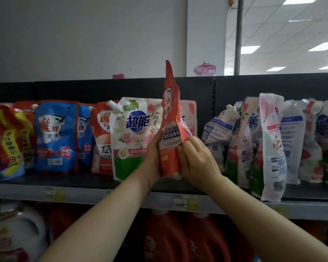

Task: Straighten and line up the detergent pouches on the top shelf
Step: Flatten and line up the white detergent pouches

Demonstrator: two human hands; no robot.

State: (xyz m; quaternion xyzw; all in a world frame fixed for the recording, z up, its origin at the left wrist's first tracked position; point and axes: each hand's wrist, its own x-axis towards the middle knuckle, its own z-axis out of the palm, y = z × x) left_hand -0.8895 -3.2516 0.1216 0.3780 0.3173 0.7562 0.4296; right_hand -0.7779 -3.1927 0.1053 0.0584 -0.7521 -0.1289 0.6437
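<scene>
Holding orange-red pouch edge-on above top shelf.
Left hand and right hand both clamped on its lower half, between the floral pouch and the leaning white pouches.

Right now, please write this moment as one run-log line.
left grip: holds red pouch | right grip: holds same pouch | pouch: upright, turned edge-on

On the shelf a row of pouches stands at left and a leaning cluster at right. Between them is the held pouch, with the left hand on its left side and the right hand on its right. A rear pouch stands just behind it, perhaps touching. Jugs sit on the level below.
</scene>
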